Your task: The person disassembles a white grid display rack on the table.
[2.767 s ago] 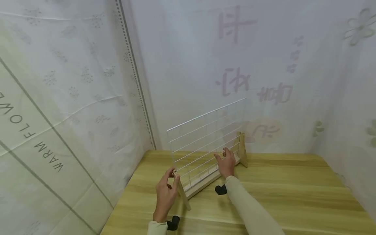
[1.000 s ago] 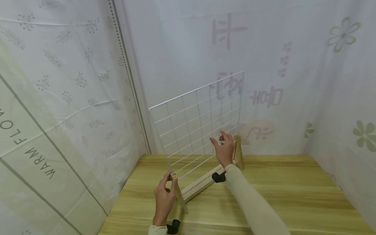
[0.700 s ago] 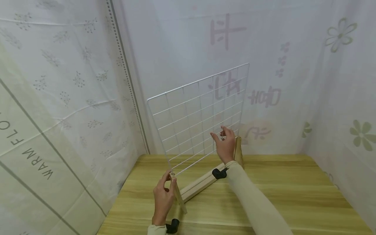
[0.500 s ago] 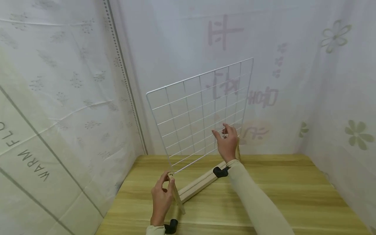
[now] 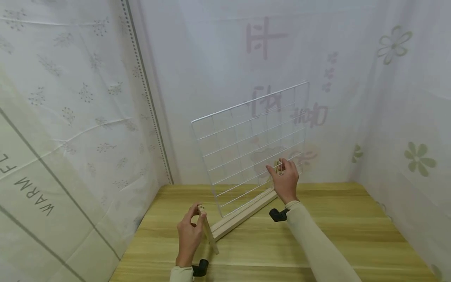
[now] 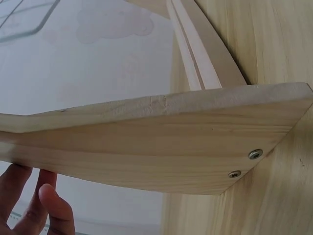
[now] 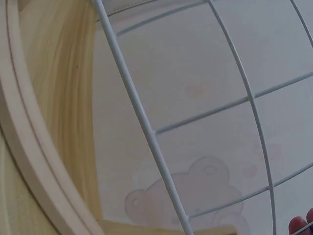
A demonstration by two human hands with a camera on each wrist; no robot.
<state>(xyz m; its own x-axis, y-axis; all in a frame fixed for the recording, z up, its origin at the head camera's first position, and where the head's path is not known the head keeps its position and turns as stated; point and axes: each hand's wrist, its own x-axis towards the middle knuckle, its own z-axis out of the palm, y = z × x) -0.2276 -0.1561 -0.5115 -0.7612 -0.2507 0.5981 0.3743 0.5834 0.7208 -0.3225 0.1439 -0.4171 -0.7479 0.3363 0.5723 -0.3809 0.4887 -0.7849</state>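
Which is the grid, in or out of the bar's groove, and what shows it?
Out: in the right wrist view, the table and curtain show between the grid and the bar.

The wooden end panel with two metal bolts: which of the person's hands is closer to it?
The left hand: it holds the wooden end panel near its top. The right hand is farther off, gripping the wire grid toward its far end.

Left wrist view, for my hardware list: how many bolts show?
2: the upper bolt and the lower bolt, both in the wooden end piece; others may be hidden.
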